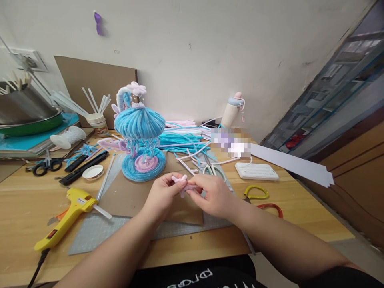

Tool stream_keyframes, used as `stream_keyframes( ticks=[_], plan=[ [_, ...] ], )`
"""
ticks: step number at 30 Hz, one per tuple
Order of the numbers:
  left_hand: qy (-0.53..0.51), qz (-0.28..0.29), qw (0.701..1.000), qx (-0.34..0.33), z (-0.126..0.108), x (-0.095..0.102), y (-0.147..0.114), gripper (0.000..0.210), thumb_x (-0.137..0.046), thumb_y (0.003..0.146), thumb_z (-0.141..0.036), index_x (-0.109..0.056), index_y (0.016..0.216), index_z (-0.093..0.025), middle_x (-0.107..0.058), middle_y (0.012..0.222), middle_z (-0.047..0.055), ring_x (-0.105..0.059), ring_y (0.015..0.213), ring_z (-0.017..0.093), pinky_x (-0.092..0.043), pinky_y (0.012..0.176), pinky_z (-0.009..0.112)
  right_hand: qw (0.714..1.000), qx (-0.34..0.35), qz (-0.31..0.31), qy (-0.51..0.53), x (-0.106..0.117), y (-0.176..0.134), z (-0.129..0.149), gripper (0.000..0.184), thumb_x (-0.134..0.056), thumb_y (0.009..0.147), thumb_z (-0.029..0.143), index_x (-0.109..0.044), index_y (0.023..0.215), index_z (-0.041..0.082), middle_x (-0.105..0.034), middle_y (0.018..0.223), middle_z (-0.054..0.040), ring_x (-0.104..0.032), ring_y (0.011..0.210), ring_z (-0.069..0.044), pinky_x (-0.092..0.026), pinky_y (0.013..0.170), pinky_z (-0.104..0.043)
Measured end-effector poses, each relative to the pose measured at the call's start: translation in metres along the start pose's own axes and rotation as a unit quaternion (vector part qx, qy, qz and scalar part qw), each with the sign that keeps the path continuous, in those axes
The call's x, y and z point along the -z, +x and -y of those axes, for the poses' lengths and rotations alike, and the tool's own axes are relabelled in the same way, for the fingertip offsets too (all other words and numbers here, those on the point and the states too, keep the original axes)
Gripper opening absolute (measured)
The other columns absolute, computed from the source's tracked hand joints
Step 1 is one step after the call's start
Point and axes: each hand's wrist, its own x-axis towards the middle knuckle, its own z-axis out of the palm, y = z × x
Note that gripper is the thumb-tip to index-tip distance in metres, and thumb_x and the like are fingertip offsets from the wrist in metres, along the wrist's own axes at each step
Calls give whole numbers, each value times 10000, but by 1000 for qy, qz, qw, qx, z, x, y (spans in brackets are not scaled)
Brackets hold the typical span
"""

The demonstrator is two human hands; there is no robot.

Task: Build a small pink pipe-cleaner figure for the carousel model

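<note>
Between my two hands is a small pale pink shape of bent pipe cleaner [183, 189], with short ends sticking out. My left hand [166, 192] pinches it from the left, thumb on top. From the right, my right hand [212, 193] grips it with thumb and forefinger. Both hands are over a brown cardboard sheet [129, 198]. Just behind them stands a jellyfish-like lamp shape made of blue pipe cleaners [140, 123], with a pink flower on its curved top and a round blue and pink base.
A yellow glue gun [70, 212] lies left on the table. Scissors with yellow and red handles [261, 200] lie right, near a white power bank [256, 171]. Blue pipe cleaners [180, 140] are heaped behind, beside a bottle [232, 110]. Black scissors [47, 165] lie far left.
</note>
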Motion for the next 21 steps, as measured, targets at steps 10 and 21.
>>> stream_keyframes(
  ticks=[10, 21],
  plan=[
    [-155, 12, 979, 130, -10, -4, -1, 172, -714, 694, -230, -651, 808, -119, -612, 752, 31, -564, 660, 108, -456, 581, 208, 989, -106, 9, 98, -8, 1, -6, 123, -524, 844, 254, -614, 848, 170, -599, 696, 1, -492, 586, -101, -347, 542, -218],
    [-73, -14, 996, 58, -6, -13, -3, 228, -698, 687, -301, -558, 634, -128, -509, 526, -32, -411, 461, 56, -306, 440, 176, 991, -98, 20, 87, -11, -2, -3, 124, -532, 843, 271, -600, 814, 171, -613, 706, -10, -521, 603, -114, -369, 556, -226]
  ],
)
